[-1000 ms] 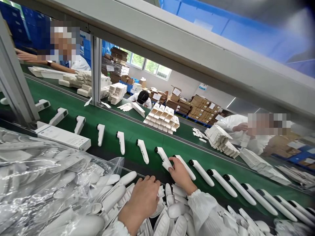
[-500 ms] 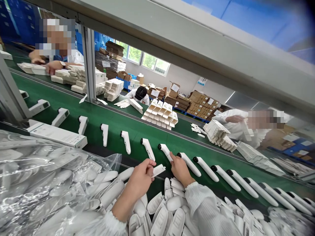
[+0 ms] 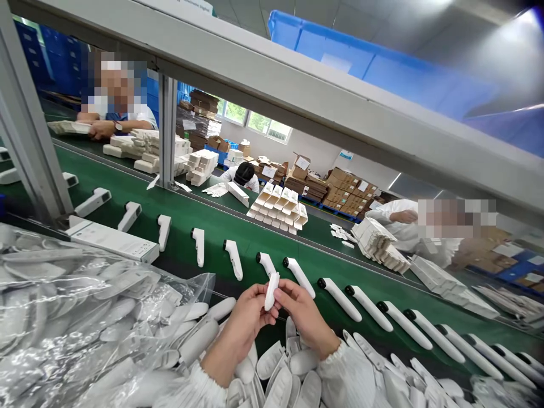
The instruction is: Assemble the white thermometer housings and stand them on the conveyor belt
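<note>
A small white plastic cover (image 3: 271, 292) is held upright between my two hands, above the near edge of the green belt. My left hand (image 3: 250, 311) pinches it from the left, fingers closed. Thumb and fingers of my right hand (image 3: 304, 309) close on its other side. Just behind the cover lies a white infrared thermometer (image 3: 267, 263) with a black tip, its lower part hidden by the cover and my fingers. Beneath my hands is a heap of loose white plastic covers (image 3: 283, 374).
More thermometers (image 3: 340, 297) lie in a row along the green belt (image 3: 178, 192). A clear plastic bag (image 3: 85, 317) of white parts sits at the left, beside a white box (image 3: 113, 241). A metal post (image 3: 167, 130) and overhead beam cross the view. Co-workers and stacked cartons stand beyond.
My right hand has left the thermometer on the belt and joined my left hand on the cover. The cover has turned from lying sideways to upright. The view has shifted.
</note>
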Demonstrator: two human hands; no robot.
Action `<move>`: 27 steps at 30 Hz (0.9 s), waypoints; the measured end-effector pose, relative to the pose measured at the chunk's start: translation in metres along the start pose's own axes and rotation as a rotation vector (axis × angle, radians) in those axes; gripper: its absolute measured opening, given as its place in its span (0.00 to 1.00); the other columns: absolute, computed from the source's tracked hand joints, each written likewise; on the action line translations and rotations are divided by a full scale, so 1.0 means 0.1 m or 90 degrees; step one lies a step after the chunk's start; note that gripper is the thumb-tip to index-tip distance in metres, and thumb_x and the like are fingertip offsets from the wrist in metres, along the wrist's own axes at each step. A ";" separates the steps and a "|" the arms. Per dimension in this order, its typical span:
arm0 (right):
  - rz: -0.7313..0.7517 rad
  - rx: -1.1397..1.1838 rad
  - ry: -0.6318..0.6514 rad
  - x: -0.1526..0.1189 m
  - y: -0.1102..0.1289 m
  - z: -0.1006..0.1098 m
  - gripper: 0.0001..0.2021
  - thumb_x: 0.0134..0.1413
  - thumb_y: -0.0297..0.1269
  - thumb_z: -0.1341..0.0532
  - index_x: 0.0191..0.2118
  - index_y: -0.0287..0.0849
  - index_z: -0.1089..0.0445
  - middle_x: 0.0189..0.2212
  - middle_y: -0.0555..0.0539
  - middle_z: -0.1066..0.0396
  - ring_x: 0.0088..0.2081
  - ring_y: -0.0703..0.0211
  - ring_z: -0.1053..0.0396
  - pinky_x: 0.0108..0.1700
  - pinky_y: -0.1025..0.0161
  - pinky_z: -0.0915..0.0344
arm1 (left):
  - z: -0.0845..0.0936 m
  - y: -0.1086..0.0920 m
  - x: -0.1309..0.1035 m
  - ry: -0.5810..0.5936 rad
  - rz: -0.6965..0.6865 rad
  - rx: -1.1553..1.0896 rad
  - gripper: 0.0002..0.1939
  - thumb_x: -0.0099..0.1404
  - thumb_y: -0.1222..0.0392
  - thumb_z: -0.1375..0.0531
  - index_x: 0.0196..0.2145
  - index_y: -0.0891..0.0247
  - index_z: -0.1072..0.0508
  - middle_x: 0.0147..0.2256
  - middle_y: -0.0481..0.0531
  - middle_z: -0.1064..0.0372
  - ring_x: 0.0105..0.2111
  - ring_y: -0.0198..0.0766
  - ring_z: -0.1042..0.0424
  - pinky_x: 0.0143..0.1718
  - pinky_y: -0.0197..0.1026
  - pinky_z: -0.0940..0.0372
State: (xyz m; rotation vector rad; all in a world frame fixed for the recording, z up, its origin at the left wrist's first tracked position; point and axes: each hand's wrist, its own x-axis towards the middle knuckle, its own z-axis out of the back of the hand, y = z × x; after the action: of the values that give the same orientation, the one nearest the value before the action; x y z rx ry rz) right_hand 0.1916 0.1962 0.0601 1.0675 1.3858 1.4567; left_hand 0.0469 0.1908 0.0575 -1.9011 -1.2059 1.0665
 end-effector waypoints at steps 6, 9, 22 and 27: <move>-0.003 -0.080 -0.108 0.25 -0.12 0.40 0.16 0.53 0.50 0.35 0.40 0.42 0.26 0.31 0.49 0.29 0.32 0.57 0.33 0.38 0.59 0.34 | 0.15 -0.05 -0.17 0.119 -0.171 0.699 0.10 0.56 0.59 0.40 0.38 0.59 0.31 0.39 0.54 0.31 0.45 0.51 0.32 0.48 0.54 0.38; -0.005 -0.393 -0.082 0.34 -0.29 0.62 0.16 0.56 0.41 0.40 0.48 0.43 0.26 0.40 0.45 0.27 0.39 0.52 0.31 0.46 0.55 0.34 | 0.18 -0.04 -0.28 0.278 -0.154 0.893 0.14 0.50 0.64 0.37 0.38 0.59 0.27 0.44 0.57 0.30 0.52 0.59 0.36 0.54 0.63 0.45; -0.023 -0.855 -0.133 0.31 -0.64 0.65 0.23 0.64 0.29 0.50 0.62 0.37 0.36 0.38 0.37 0.27 0.44 0.46 0.30 0.46 0.56 0.35 | 0.19 0.03 -0.07 0.038 -0.194 0.749 0.12 0.62 0.72 0.53 0.34 0.61 0.32 0.37 0.54 0.31 0.37 0.44 0.30 0.38 0.43 0.39; 0.028 -0.758 -0.218 0.24 -0.56 0.67 0.20 0.64 0.37 0.47 0.59 0.40 0.32 0.44 0.36 0.28 0.49 0.43 0.33 0.52 0.49 0.36 | 0.19 -0.06 -0.02 -0.028 -0.082 0.359 0.06 0.66 0.64 0.50 0.37 0.61 0.34 0.32 0.47 0.35 0.27 0.33 0.32 0.31 0.36 0.39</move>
State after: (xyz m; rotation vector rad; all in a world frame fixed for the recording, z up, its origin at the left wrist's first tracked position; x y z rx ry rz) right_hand 0.2501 0.2403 0.0071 0.4926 0.1135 1.6352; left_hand 0.0269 0.1928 0.0545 -1.3560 -0.9082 1.2252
